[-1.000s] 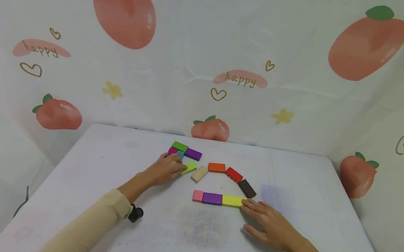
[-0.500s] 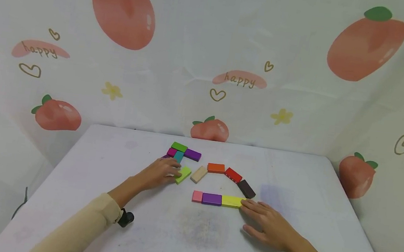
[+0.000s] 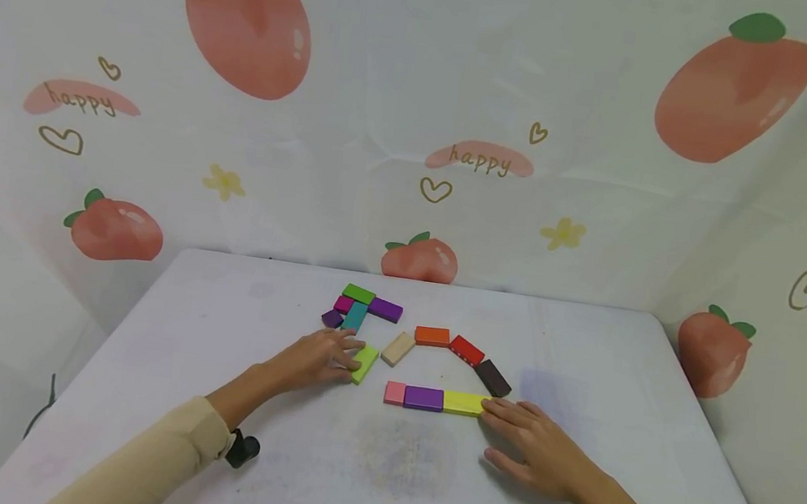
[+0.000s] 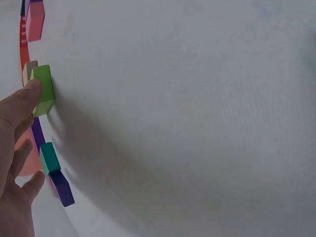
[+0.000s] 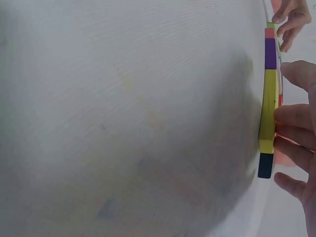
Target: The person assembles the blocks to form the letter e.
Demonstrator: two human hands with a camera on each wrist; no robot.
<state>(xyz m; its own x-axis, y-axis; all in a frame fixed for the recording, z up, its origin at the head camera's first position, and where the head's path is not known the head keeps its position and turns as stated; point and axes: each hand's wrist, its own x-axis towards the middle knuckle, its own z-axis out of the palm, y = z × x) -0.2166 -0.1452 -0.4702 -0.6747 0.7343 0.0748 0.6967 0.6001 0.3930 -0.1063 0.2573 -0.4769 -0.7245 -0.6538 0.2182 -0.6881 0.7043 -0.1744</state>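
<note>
In the head view my left hand (image 3: 318, 358) holds a lime green wooden block (image 3: 365, 363) by its left side, thumb and index finger touching it; the left wrist view shows the thumb on the lime block (image 4: 44, 89). Just beyond lie a teal block (image 3: 355, 317) and a small dark purple block (image 3: 332, 319). My right hand (image 3: 538, 449) lies with fingers extended, fingertips touching the right end of a yellow block (image 3: 462, 403). That block continues a straight row with a purple block (image 3: 423, 398) and a pink block (image 3: 394, 393).
An arc of beige (image 3: 398, 349), orange (image 3: 432, 337), red (image 3: 467, 351) and dark brown blocks (image 3: 493, 377) lies beyond the row. Green (image 3: 359, 293), magenta (image 3: 343, 304) and purple blocks (image 3: 385, 309) lie farther back on the white table (image 3: 215, 305). A patterned curtain (image 3: 365, 71) hangs behind.
My left hand has drawn the lime green block nearer and turned it more upright in the head view, uncovering the teal and dark purple blocks. The right hand has stayed put.
</note>
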